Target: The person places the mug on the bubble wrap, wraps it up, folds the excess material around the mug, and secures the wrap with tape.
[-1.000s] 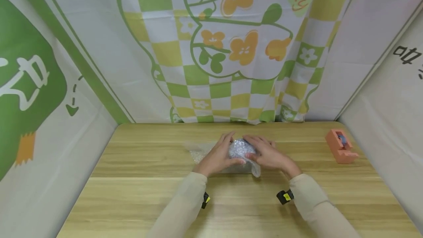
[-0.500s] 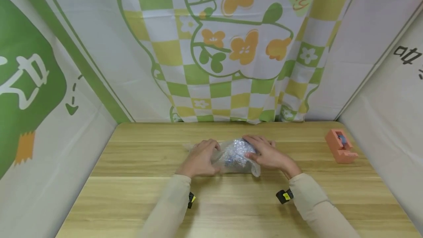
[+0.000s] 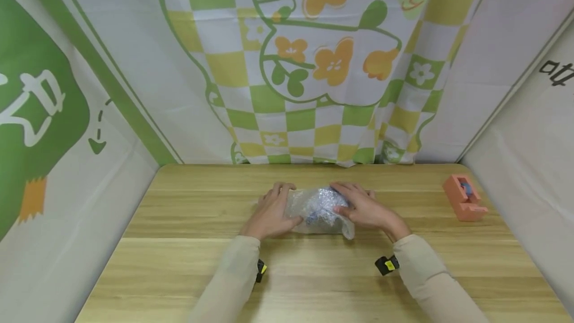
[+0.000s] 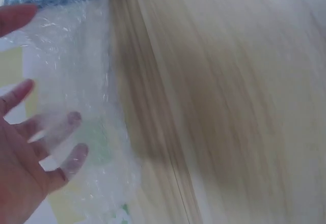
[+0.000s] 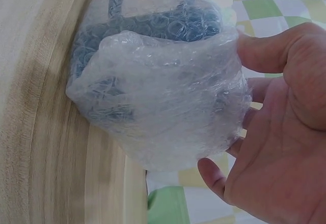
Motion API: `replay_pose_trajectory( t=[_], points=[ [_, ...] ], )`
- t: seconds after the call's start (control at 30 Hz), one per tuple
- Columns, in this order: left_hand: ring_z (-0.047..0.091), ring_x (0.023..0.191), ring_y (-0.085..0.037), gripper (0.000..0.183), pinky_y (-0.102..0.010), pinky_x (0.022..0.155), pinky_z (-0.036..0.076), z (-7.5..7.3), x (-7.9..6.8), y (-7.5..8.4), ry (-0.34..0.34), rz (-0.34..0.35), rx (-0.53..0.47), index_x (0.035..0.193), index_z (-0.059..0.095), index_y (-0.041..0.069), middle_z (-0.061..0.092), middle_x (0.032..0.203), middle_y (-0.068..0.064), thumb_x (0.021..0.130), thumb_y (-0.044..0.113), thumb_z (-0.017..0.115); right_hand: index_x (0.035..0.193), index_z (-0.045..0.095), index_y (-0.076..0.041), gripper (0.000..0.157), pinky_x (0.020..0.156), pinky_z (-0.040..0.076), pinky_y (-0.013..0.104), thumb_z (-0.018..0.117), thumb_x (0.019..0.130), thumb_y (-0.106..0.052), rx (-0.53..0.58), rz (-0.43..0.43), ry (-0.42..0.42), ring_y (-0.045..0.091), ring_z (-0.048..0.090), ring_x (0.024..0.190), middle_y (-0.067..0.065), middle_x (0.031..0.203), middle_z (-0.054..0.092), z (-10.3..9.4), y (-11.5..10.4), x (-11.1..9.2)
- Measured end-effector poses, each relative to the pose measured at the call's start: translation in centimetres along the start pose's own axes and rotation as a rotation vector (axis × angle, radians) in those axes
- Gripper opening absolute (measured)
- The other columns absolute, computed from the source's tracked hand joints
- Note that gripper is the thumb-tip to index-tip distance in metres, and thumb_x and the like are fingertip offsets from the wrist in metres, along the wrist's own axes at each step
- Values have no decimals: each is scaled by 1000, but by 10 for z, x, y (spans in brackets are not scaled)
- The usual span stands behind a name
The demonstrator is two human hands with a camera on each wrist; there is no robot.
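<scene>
A blue mug (image 5: 198,29) wrapped in clear bubble wrap (image 5: 168,96) lies on the wooden table; the loop of its handle shows through in the right wrist view. My right hand (image 3: 365,209) holds the wrapped right end, thumb on the near side and fingers round the far side. My left hand (image 3: 271,213) is at the loose left part of the wrap, its thumb near the mug. In the left wrist view the left fingers (image 4: 63,170) are spread, with their tips seen through the translucent wrap (image 4: 86,71).
An orange tape dispenser (image 3: 464,198) with a blue roll stands at the table's right side. A checked, flowered cloth (image 3: 300,118) hangs behind the table (image 3: 323,283). Printed fabric walls rise at the left and right.
My left hand has moved left from the mug to the loose wrap, uncovering more of the bundle. Its fingers have since spread at the wrap. The right hand has stayed on its end.
</scene>
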State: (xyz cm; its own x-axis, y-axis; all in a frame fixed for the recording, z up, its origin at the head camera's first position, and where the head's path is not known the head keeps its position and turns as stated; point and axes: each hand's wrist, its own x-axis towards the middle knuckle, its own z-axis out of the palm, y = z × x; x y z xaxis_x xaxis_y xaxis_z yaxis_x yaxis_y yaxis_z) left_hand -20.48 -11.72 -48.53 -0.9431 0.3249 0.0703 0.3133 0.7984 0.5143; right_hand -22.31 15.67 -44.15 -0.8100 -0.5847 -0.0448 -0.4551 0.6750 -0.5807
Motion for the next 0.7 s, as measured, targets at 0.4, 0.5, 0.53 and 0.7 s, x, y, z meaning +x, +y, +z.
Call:
replay_pose_trajectory(
  t=[0.4,0.5,0.53,0.7],
  points=[
    [56,113,-35,46,-54,95,42,3,7,14,49,66,234,107,53,15,63,108,-7,77,39,78,156,36,-4,63,104,13,82,62,101,-22,1,-6,8,50,27,144,23,158,36,0,0,0],
    [57,118,-36,56,-58,102,42,3,7,14,41,56,219,117,53,13,64,116,-10,77,38,82,156,36,-4,63,104,14,82,62,101,-22,-1,-7,9,50,28,144,23,158,36,1,0,0],
    [59,115,-34,57,-57,101,43,3,7,14,35,50,211,119,52,13,64,116,-9,77,38,82,156,36,-4,63,104,15,82,62,101,-22,-3,-8,9,50,28,144,23,158,36,1,0,0],
    [59,96,-25,31,-51,90,47,5,6,13,11,50,222,98,56,17,62,102,-2,81,32,78,156,36,-4,63,104,14,81,62,101,-21,8,-6,10,51,28,143,23,157,36,1,0,0]
  ],
)
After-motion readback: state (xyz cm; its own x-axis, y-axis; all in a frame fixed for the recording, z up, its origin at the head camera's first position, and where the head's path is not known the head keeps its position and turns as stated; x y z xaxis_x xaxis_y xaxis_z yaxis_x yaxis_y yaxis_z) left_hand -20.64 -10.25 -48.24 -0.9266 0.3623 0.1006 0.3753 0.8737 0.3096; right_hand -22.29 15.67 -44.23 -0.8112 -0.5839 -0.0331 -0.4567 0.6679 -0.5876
